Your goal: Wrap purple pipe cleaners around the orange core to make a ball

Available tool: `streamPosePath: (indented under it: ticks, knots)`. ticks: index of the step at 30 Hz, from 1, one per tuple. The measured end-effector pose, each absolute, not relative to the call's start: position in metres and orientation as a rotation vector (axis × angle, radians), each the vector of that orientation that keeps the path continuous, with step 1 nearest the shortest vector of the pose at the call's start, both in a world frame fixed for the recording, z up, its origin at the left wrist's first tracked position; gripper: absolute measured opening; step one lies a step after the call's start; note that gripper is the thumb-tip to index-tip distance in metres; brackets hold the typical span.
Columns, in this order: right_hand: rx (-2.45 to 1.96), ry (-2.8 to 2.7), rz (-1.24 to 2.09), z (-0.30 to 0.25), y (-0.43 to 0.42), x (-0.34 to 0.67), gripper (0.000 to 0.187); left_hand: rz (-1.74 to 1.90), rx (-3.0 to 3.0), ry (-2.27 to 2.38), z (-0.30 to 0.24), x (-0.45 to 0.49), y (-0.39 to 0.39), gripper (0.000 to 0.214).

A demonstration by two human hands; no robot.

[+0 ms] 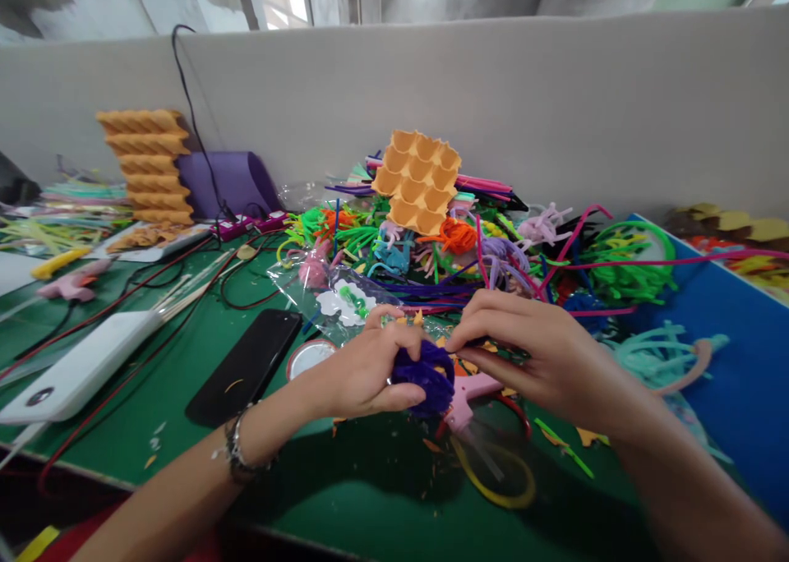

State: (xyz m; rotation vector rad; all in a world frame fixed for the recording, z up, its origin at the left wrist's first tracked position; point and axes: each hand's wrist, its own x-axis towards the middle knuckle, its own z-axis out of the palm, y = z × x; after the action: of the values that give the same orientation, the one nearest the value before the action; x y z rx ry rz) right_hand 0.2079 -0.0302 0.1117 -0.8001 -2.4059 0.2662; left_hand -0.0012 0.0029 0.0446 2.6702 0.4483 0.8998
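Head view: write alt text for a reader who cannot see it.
A person's left hand holds a fuzzy purple bundle over a green table while the right hand touches its edge. Behind, an orange egg-crate piece rests on colourful pipe cleaners; a black phone lies at left.

Both hands at purple fuzzy bundle above green table.

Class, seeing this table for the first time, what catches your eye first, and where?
An orange egg-crate piece stands out, atop the colourful heap at the back centre. In front of it, the left hand holds a fuzzy purple bundle, with the right hand at its edge.
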Motion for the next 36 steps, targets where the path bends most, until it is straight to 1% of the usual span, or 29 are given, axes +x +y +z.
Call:
streamPosePath:
  ticks: [5,13,17,22,26,32,36]
  knots:
    - [-0.780,-2.434,0.269,0.113,-0.033,0.209,0.010,0.972,2.654,0.405,0.044,-0.002,0.003,0.033]
    - [-0.762,-2.477,0.338,0.115,-0.035,0.207,0.010,0.921,2.606,0.361,0.047,-0.003,0.001,0.028]
    - [-0.761,-2.514,0.375,0.114,-0.035,0.210,0.010,0.870,2.627,0.353,0.045,-0.003,-0.002,0.029]
    - [-0.869,-2.535,0.194,0.110,-0.033,0.208,0.011,0.837,2.676,0.335,0.048,-0.002,-0.005,0.030]
    - [-0.892,-2.500,0.158,0.105,-0.031,0.201,0.011,0.815,2.660,0.298,0.049,0.000,-0.005,0.031]
    - [-0.873,-2.508,0.247,0.095,-0.024,0.195,0.014,0.737,2.514,0.266,0.047,0.001,-0.007,0.032]
    - [-0.859,-2.402,0.241,0.097,-0.017,0.202,0.008,0.776,2.199,0.360,0.037,-0.002,-0.007,0.034]
